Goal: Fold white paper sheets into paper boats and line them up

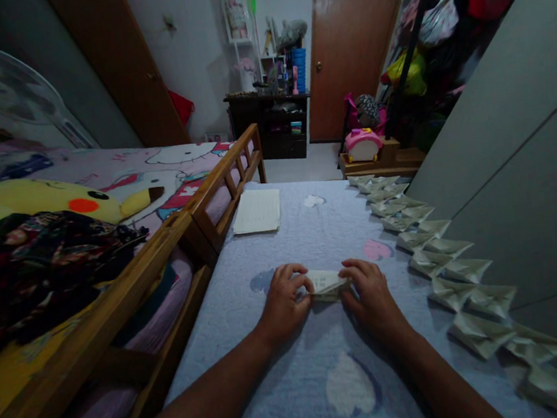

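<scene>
A small folded piece of paper (pixel 324 281), off-white with faint marks on its face, is held between my two hands just above the blue bedspread. My left hand (pixel 289 302) pinches its left end between thumb and fingers. At the right end, my right hand (pixel 367 293) grips it the same way, the thumb low and the fingers on top. Beyond my left hand lies a stack of paper sheets (pixel 257 211). Folded paper boats (pixel 451 292) stand in two rows along the right side of the bed.
A wooden bed rail (pixel 198 208) runs along the left, with a second bed, a yellow plush toy (pixel 50 198) and dark patterned cloth (pixel 38 263) behind it. A pale panel (pixel 523 194) borders the right. A dark cabinet (pixel 269 126) stands against the far wall.
</scene>
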Available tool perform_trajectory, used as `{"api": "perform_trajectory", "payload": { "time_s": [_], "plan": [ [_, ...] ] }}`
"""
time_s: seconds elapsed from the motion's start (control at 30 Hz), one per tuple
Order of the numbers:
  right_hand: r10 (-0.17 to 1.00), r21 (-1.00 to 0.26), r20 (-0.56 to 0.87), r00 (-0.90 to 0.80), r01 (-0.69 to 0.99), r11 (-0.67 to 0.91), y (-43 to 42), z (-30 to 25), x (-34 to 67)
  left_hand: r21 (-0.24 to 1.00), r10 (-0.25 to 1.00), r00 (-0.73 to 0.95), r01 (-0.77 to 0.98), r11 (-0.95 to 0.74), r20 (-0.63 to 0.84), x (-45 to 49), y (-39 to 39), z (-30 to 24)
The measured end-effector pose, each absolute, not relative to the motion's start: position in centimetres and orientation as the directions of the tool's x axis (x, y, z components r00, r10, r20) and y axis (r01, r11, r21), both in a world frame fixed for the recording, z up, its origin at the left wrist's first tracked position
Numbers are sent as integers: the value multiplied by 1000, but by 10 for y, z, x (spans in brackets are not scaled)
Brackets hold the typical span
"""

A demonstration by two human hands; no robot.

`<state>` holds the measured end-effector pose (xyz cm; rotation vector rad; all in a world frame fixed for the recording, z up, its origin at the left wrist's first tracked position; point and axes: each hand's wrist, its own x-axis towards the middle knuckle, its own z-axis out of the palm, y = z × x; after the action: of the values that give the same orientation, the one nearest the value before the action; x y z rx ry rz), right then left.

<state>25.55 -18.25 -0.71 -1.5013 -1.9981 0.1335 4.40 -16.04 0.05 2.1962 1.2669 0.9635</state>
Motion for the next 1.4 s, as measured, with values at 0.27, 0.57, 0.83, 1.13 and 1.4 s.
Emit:
{"api": "perform_trajectory", "payload": {
  "time_s": [0.27, 0.57, 0.83, 1.13, 1.4],
  "plan": [
    [702, -284, 682, -205, 810, 513, -191, 9, 249, 410, 644, 503, 504, -760, 577, 35, -169, 5],
    [775, -467, 472, -420, 627, 624, -203, 21, 241, 801, 856, 316, 326, -503, 409, 31, -161, 8],
    [943, -838, 315, 106, 497, 224, -191, 9, 248, 967, 910, 374, 101, -232, 179, 27, -152, 9],
    [984, -965, -170, -55, -192, -177, -185, 13, 243, 998, 901, 430, -2, -65, 60, 30, -150, 13],
    [983, -990, -122, 136, 58, -131, -185, 2, 238, 694, 828, 322, 453, -560, 458, 26, -158, 21]
  ]
}}
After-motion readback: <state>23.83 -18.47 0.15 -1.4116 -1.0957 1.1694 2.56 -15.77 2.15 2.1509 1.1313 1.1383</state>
